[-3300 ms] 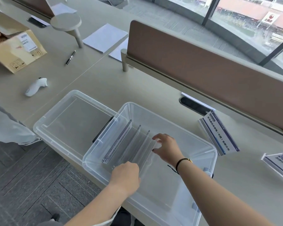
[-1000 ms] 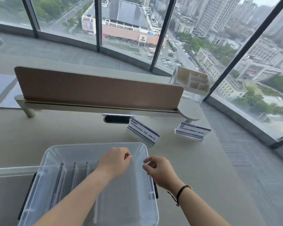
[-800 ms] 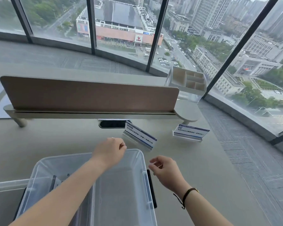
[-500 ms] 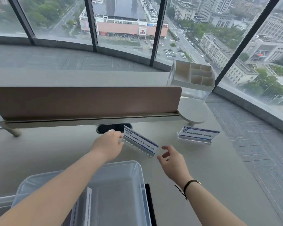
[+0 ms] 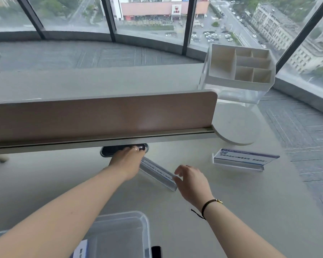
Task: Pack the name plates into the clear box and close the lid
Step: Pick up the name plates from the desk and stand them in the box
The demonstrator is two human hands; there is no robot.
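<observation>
A clear acrylic name plate [image 5: 158, 173] with a blue-and-white card lies tipped on the desk between my hands. My left hand [image 5: 128, 161] covers its far left end, fingers curled over it. My right hand [image 5: 191, 182] touches its near right end with thumb and fingertips. A second name plate [image 5: 241, 160] stands upright to the right, untouched. The clear box [image 5: 138, 220] sits at the bottom edge, below my left forearm, with a plate's blue card [image 5: 80, 251] visible inside. Its lid is out of view.
A brown desk divider [image 5: 101, 112] on a metal rail runs across just behind my hands, with a black cable port [image 5: 108, 151] under it. A white compartment organiser [image 5: 241, 66] sits on a clear container at the far right. The desk's curved right edge drops to carpet.
My view has swung from the box to the far desk. Both hands left the box and reached forward to the near name plate, which now lies tipped lower between them.
</observation>
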